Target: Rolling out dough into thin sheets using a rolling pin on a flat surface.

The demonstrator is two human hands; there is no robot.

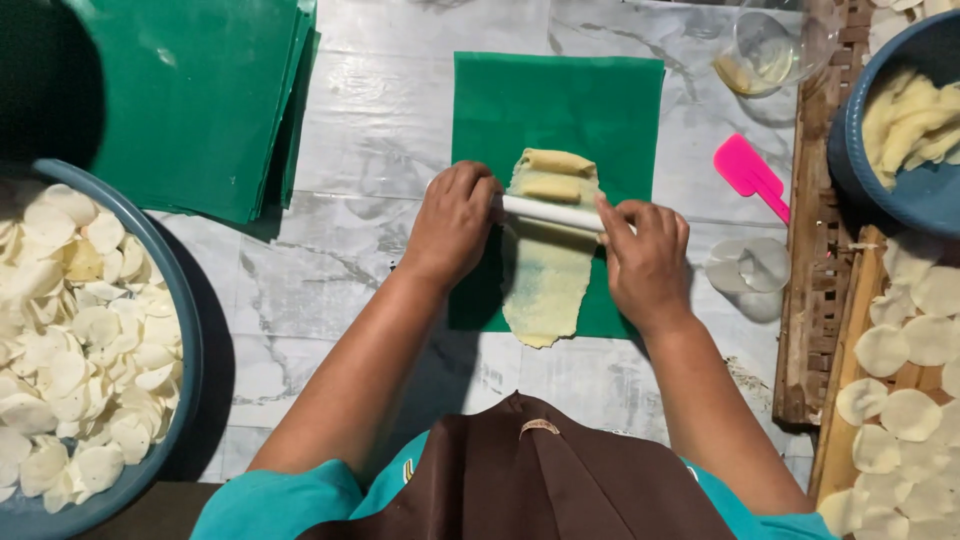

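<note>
The scene is lit unevenly from above and ahead. The marble-patterned tabletop [380, 110] catches soft glare in pale patches near the top edge, while the upper left corner falls into deep black shadow. The person's arms and body throw a broad, soft shadow toward the near edge, darkening the surface between the forearms. The clear glass bowl [770, 45] shows bright reflections on its rim. The green sheet [560, 100] reads evenly saturated, without hot spots. Focus is sharp at the centre; the white discs in the blue basin [185, 330] look slightly soft. Wide-angle stretching bends the side edges.
</note>
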